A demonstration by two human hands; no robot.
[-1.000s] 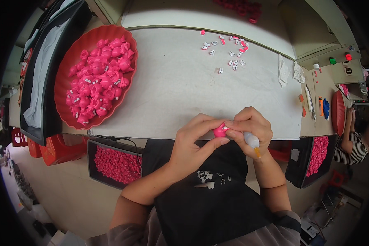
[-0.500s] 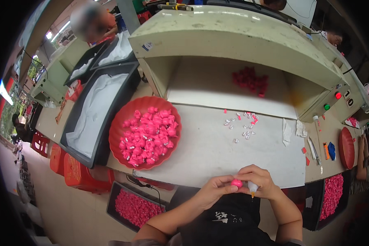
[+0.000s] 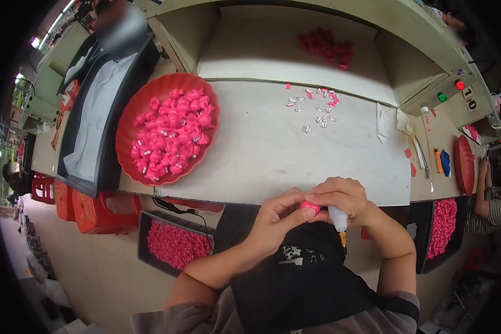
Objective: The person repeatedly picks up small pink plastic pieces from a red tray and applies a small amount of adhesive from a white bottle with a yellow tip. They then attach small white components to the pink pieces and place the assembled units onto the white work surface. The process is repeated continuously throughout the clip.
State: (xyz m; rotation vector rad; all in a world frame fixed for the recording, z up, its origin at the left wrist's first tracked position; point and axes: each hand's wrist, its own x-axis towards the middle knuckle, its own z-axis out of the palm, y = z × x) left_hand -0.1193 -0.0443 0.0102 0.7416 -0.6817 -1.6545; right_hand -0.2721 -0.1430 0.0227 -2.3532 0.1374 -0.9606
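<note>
My left hand (image 3: 275, 218) pinches a small, round, bright pink plastic piece (image 3: 310, 208) between thumb and fingers, just past the table's front edge. Wrapped in my right hand (image 3: 345, 197) is a white glue bottle (image 3: 338, 216). Its amber needle tip points down, away from the pink piece. Fingertips of my right hand also touch the pink piece. On the white paper (image 3: 245, 150) ahead lie several small silver pieces (image 3: 320, 118) and a few pink bits (image 3: 333, 103). To the left, a red scalloped bowl (image 3: 125, 131) holds a heap of pink figure parts (image 3: 175, 131).
A pink pile (image 3: 325, 47) sits under the shelf (image 3: 403, 69). Tweezers (image 3: 421, 157) and an orange-handled tool (image 3: 438, 161) lie at the right. A black tray (image 3: 103, 117) stands left of the bowl. Bins of pink parts (image 3: 175, 245) flank me below; a co-worker's arm (image 3: 482, 181) shows far right.
The view has tilted downward, so the table things sit higher in the picture. Both hands stay together on the pink piece, and the bottle's needle still points down.
</note>
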